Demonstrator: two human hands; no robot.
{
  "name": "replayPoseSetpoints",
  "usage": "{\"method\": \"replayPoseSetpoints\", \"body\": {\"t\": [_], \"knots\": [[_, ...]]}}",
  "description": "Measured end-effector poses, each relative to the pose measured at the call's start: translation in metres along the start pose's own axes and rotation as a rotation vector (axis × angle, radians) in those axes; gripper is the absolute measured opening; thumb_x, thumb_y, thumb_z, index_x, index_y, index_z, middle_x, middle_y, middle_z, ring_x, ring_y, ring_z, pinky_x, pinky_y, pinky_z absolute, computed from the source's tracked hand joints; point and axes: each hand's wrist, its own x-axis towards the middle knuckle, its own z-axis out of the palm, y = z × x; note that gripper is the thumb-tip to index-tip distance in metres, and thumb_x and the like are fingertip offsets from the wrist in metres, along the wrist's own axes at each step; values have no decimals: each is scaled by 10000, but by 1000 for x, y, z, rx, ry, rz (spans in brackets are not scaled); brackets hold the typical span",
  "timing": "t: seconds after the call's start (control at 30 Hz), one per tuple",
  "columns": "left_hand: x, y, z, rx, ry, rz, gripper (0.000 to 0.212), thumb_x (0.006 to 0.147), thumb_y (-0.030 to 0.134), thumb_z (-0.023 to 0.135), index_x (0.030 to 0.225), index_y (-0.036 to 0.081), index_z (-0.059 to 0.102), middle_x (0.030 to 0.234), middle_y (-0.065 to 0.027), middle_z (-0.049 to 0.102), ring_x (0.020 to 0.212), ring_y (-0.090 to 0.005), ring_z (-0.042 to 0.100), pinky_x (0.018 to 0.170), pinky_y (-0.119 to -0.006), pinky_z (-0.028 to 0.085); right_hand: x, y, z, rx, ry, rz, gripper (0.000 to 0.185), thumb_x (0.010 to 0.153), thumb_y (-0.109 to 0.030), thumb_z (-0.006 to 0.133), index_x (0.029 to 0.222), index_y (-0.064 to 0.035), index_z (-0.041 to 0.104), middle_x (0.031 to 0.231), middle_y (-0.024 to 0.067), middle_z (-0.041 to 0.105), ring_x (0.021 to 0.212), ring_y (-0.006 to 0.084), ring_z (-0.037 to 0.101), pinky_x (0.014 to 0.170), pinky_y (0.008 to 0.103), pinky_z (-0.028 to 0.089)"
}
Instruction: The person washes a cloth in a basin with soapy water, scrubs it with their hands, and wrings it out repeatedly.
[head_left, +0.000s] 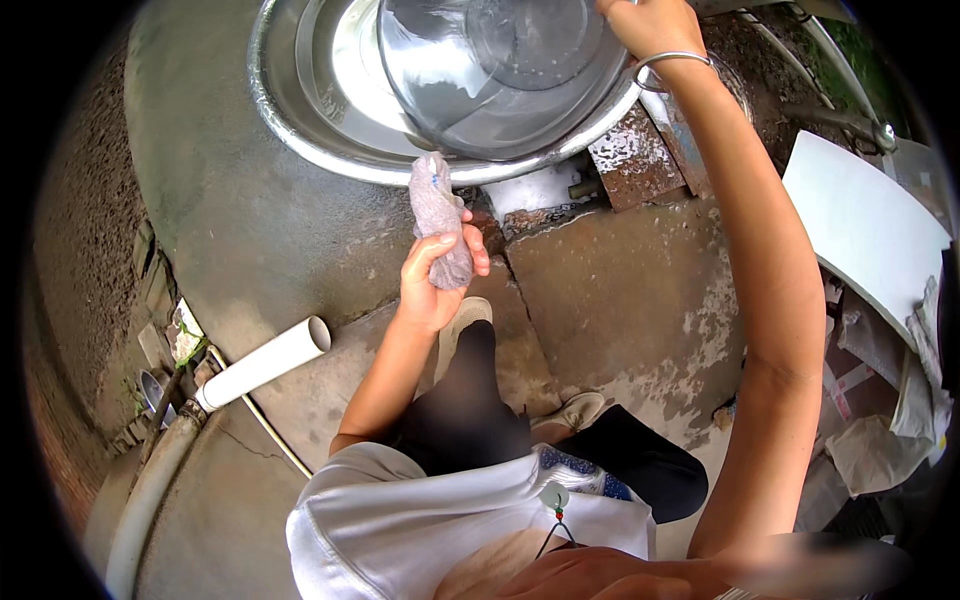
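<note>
A rolled, damp, greyish-pink cloth (433, 202) is gripped in my left hand (435, 274), its far end close to the rim of a large metal basin (330, 161). At the top right, my right hand (660, 34) holds the edge of a shiny round metal vessel (510, 105), which could be a smaller basin or a lid. That vessel is over the large basin and covers much of its right side. The top of the picture cuts off both metal pieces. My right fingertips are partly hidden.
Wet concrete (607, 277) lies under my feet. A white plastic pipe (266, 364) juts in from the left. Rusty, wet plates (637, 161) sit by the large basin. On the right, a white panel (870, 225) leans over plastic sheeting and scraps.
</note>
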Motion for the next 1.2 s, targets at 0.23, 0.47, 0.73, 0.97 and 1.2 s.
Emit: {"method": "replayPoseSetpoints", "body": {"t": [0.23, 0.47, 0.73, 0.97, 1.2], "knots": [[5, 37, -3, 215, 124, 476, 373, 837, 178, 515, 1182, 46, 462, 1221, -121, 500, 1141, -240, 482, 946, -386, 400, -75, 66, -30, 846, 79, 726, 249, 711, -26, 616, 957, -20, 575, 753, 64, 585, 602, 160, 577, 483, 289, 470], [27, 45, 33, 184, 16, 427, 399, 901, 187, 469, 1268, 45, 398, 1279, -145, 467, 1198, -243, 451, 1000, -418, 374, -177, 101, -64, 1148, 257, 684, 322, 736, 29, 594, 1051, 5, 530, 899, 91, 588, 775, 175, 597, 695, 275, 516], [32, -6, 71, 430, -54, 232, 370, 842, 74, 529, 1180, -54, 449, 1006, -137, 598, 865, -229, 604, 738, -356, 505, -283, 165, -115, 1142, 345, 874, 356, 738, 17, 583, 1087, -12, 521, 910, 70, 585, 800, 165, 585, 717, 281, 507], [35, -76, 68, 740, -257, -258, 413, 771, 40, 601, 1143, -50, 445, 882, -132, 601, 774, -215, 638, 672, -321, 548, -394, 213, -161, 998, 329, 1093, 366, 746, -14, 586, 1106, -29, 517, 938, 70, 590, 824, 169, 585, 737, 288, 510], [61, -152, 21, 920, -184, -582, 334, 783, 2, 577, 1099, -17, 470, 933, -98, 591, 817, -191, 621, 724, -306, 540, -519, 251, -115, 1042, 513, 1245, 405, 733, 4, 590, 1132, -31, 529, 973, 62, 604, 856, 167, 580, 761, 291, 491]]}}
